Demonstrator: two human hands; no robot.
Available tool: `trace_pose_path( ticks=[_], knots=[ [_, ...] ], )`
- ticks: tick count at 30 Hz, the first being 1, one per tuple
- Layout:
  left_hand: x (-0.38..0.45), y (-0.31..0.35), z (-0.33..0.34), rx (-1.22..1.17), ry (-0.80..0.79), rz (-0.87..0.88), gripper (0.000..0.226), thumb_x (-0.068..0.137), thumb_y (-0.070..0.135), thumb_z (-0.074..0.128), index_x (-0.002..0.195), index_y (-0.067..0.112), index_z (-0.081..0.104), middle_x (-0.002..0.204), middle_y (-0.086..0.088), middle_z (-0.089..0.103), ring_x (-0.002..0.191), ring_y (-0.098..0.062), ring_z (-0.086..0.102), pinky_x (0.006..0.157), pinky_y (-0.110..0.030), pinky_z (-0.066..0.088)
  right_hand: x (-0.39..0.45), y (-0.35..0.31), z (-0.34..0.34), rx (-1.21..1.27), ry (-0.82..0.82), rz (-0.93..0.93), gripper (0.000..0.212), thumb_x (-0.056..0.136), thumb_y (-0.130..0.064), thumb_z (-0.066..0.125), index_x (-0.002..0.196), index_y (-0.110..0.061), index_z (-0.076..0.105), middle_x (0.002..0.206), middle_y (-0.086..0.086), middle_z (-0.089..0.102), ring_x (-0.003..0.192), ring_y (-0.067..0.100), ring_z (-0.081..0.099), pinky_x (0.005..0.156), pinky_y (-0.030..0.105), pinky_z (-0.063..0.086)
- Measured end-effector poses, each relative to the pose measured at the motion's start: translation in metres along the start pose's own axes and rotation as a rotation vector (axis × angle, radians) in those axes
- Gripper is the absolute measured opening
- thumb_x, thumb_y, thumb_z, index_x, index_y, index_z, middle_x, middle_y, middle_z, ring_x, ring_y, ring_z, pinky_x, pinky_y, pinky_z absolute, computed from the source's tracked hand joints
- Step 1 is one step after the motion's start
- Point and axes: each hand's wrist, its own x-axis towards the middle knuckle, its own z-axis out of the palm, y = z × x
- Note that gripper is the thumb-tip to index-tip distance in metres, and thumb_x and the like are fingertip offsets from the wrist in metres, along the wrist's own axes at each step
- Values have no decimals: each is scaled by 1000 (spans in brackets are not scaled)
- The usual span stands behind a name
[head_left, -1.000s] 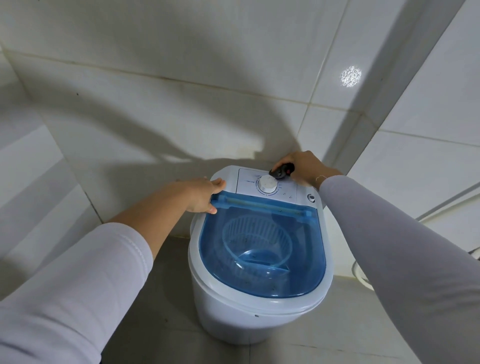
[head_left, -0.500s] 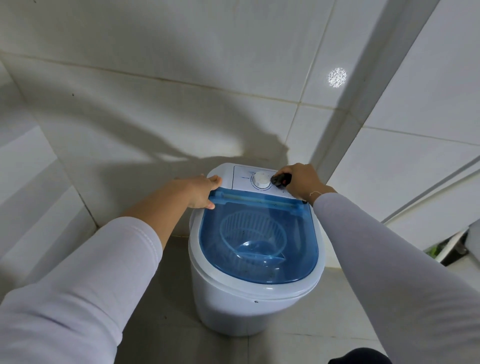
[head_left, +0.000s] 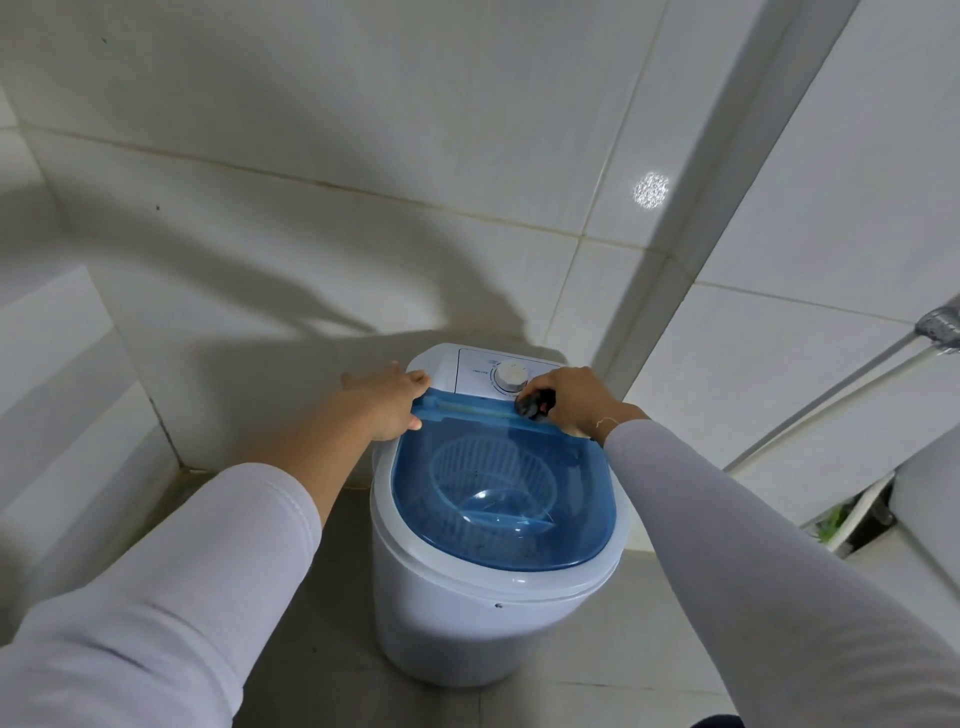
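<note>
A small white washing machine (head_left: 467, 618) stands on the tiled floor in a corner. Its clear blue lid (head_left: 498, 493) is down, and a white basket shows through it. My left hand (head_left: 387, 397) rests on the lid's back left corner, thumb on top and fingers hidden over the edge. My right hand (head_left: 576, 397) grips a small black and red object (head_left: 535, 402) at the lid's back right edge, just below the white dial (head_left: 511, 375) on the control panel.
Tiled walls close in behind and to the left. A wall corner post (head_left: 717, 218) rises at the right. A hose with a metal fitting (head_left: 935, 325) runs down the right wall, beside a white fixture (head_left: 924, 499) at the right edge.
My right hand with the black and red object came down from behind the dial to the lid's back right edge. My left hand stayed on the lid's left corner.
</note>
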Motion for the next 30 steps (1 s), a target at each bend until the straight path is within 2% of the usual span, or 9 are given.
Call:
trace_pose_path(
  ticks=[2, 4, 9, 11, 14, 19, 24, 27, 30],
  knots=[
    [-6, 0, 2, -38, 12, -6, 60, 96, 29, 49, 149, 25, 21, 159, -4, 19, 148, -25, 16, 113, -56, 20, -1, -1, -7, 17, -67, 9, 36, 85, 1, 55, 110, -23, 67, 112, 0, 66, 93, 19, 59, 73, 15, 43],
    [-14, -1, 3, -89, -6, -17, 66, 96, 29, 49, 152, 25, 14, 161, -5, 11, 149, -25, 8, 116, -54, 17, -1, -3, -17, 88, -123, 51, 39, 86, 2, 51, 110, -24, 66, 97, 3, 62, 68, 20, 57, 51, 18, 46],
    [-34, -6, 2, -117, -89, 32, 78, 93, 33, 54, 153, 21, 5, 162, -2, 4, 149, -23, 2, 119, -45, 13, 10, -5, -32, 286, 44, 160, 51, 81, 3, 30, 105, -23, 66, 62, 6, 59, 43, 20, 50, 40, 24, 43],
    [-35, -7, 3, -130, -91, 49, 79, 93, 33, 55, 153, 21, 5, 162, -1, 4, 150, -22, 0, 119, -44, 11, 17, -12, -35, 272, 72, 167, 47, 82, 0, 33, 107, -23, 64, 66, 7, 59, 44, 19, 51, 37, 22, 44],
    [-31, -9, 7, -159, -94, 72, 80, 93, 31, 56, 153, 20, 4, 162, 2, 2, 150, -21, -3, 119, -43, 8, 26, -19, -35, 278, 107, 179, 38, 86, -4, 43, 114, -21, 62, 91, 9, 60, 63, 25, 57, 30, 19, 43],
    [-30, -16, 11, -191, -84, 87, 79, 93, 33, 55, 153, 22, 4, 162, 5, 1, 150, -19, -3, 120, -42, 9, 41, -23, -22, 231, 101, 188, 35, 87, -10, 51, 120, -15, 60, 93, 7, 55, 82, 23, 51, 56, 26, 46],
    [-29, -17, 12, -181, -77, 93, 79, 93, 35, 55, 152, 24, 5, 161, 5, 3, 150, -19, -2, 121, -44, 11, 46, -24, -17, 239, 104, 136, 29, 85, -3, 53, 108, -14, 67, 102, 6, 66, 61, 12, 50, 28, 5, 33],
    [-28, -18, 13, -173, -84, 81, 79, 92, 36, 55, 152, 26, 5, 162, 4, 1, 150, -20, -2, 120, -46, 11, 44, -27, -17, 145, 93, 51, 34, 82, 3, 51, 106, -14, 70, 108, 3, 70, 78, 11, 52, 45, 1, 37],
    [-30, -17, 12, -145, -78, 70, 79, 92, 38, 55, 152, 26, 4, 162, 2, 2, 150, -21, -1, 119, -49, 13, 42, -30, -16, 59, 79, -28, 41, 79, 9, 47, 101, -15, 72, 108, 4, 71, 89, 13, 57, 73, 13, 40]
  ],
)
